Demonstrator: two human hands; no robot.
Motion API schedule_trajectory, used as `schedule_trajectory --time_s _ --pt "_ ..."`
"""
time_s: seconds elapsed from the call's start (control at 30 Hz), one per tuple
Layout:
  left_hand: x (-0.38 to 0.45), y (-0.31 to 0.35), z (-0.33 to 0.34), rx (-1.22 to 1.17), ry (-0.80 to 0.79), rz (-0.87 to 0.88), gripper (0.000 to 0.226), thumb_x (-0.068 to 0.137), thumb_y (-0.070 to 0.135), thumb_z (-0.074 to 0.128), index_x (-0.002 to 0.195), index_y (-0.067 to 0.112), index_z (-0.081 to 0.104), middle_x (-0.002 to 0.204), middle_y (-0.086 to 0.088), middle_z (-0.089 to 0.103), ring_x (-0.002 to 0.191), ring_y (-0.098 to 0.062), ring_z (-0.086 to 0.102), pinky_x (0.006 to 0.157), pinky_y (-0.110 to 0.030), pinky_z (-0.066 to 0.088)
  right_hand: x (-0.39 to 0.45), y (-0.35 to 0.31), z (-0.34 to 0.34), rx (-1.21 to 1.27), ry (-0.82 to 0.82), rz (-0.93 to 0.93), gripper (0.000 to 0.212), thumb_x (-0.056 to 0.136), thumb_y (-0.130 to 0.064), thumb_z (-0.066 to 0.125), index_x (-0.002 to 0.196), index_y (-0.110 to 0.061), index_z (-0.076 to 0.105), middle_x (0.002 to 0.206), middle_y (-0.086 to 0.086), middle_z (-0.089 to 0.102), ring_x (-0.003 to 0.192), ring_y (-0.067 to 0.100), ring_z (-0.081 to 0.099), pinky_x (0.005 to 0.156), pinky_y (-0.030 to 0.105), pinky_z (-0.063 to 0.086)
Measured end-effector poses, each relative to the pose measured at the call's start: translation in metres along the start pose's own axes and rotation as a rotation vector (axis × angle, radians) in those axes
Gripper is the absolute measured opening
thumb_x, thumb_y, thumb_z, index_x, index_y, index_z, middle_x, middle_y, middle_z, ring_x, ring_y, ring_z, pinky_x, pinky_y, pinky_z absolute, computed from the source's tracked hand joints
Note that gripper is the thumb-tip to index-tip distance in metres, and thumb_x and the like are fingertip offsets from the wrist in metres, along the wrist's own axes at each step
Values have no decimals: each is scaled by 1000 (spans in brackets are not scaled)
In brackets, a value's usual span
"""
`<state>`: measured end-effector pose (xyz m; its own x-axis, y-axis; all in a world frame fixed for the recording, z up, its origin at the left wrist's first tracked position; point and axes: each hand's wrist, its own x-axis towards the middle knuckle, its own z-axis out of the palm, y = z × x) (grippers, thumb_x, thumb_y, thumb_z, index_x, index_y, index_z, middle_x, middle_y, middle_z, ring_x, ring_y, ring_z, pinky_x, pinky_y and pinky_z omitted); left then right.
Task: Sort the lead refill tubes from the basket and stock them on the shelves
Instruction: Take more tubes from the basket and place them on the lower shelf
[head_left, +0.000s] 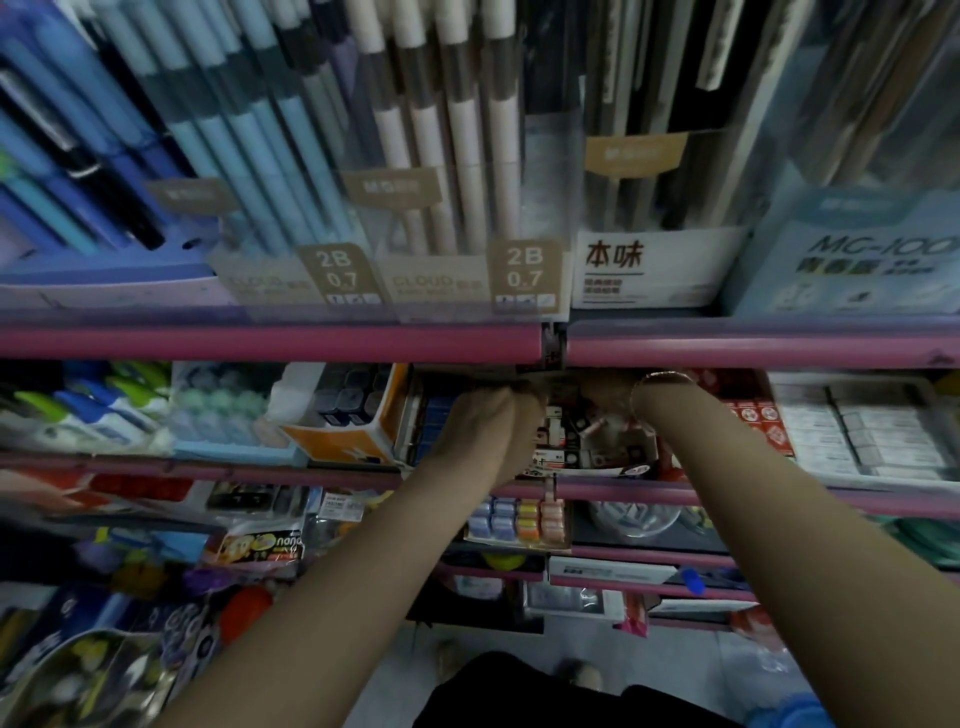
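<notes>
Both my arms reach into the second shelf, under the pink rail (270, 343). My left hand (485, 421) is curled, knuckles up, at the left edge of an open display box (587, 441) that holds several small lead refill tubes; what its fingers hold is hidden. My right hand (610, 387) goes deeper over the same box, with a bracelet at the wrist, and its fingers are hidden behind the rail. The basket is not in view.
Above the rail stand clear boxes of mechanical pencils labelled 2B 0.7 (332, 270). An orange box of dark refill cases (353, 415) sits left of my hands, red and white boxes (753, 415) to the right. Lower shelves hold erasers (519, 519) and mixed stationery.
</notes>
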<state>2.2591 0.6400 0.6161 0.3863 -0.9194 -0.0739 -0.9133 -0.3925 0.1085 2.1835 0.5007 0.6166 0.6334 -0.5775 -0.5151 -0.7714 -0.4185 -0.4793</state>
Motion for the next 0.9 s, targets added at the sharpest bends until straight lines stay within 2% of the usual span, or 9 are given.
schedule_trajectory --time_s 0.07,0.17,0.23,0.33,0.43,0.6,0.7,0.8,0.9 --pt "-6 -3 0 -89 32 -20 24 87 11 54 104 15 70 104 -7 70 91 -27 66 77 -35 54 2 -6 2 38 -7 -32 35 96 -37 41 114 -13 57 100 14 62 90 26 57 83 37 46" --pt "-15 -3 -1 -146 72 -40 19 86 12 58 100 17 71 115 -5 66 98 -27 63 82 -38 53 7 -9 10 93 -9 -50 31 95 -31 46 101 -6 63 90 14 67 69 24 57 59 29 43" --pt "-20 -4 0 -160 87 -23 20 86 10 60 101 16 71 124 -5 60 104 -29 61 84 -39 52 11 -9 14 154 36 -47 29 94 -29 48 100 -5 64 91 16 72 71 26 65 55 27 43" --pt "-21 -5 2 -154 80 -29 24 86 9 57 106 16 68 133 -3 52 106 -30 60 82 -40 52 13 -9 17 145 102 -57 27 94 -23 45 99 -6 65 93 18 72 76 27 70 64 33 56" --pt "-19 -5 4 -150 88 -54 37 85 9 55 121 16 60 143 -4 40 106 -33 59 77 -39 52 14 -11 18 20 152 -86 24 93 -27 45 98 -13 65 95 9 72 86 22 68 73 28 53" --pt "-13 -7 11 -298 122 -126 40 85 14 62 124 17 58 135 -7 46 109 -32 57 81 -34 50 1 -5 12 154 74 -47 25 92 -26 50 79 -10 64 61 5 63 44 15 53 38 17 37" --pt "-5 -5 12 -378 73 -173 41 87 16 60 128 20 57 128 -8 58 112 -29 57 77 -25 42 -19 1 0 311 2 -35 23 88 -27 56 84 -7 67 62 10 60 44 19 46 41 20 36" --pt "0 -7 8 -397 48 -172 49 87 16 61 134 25 52 130 -5 59 116 -24 56 78 -20 39 -38 6 -9 217 -113 20 29 90 -30 53 71 -11 64 46 4 55 32 14 41 37 13 31" --pt "3 -7 3 -269 85 -115 36 87 22 62 123 25 61 122 -2 65 110 -23 61 82 -24 47 -48 15 -15 168 40 -5 24 86 -33 57 76 -13 67 57 0 62 41 8 52 41 14 36"
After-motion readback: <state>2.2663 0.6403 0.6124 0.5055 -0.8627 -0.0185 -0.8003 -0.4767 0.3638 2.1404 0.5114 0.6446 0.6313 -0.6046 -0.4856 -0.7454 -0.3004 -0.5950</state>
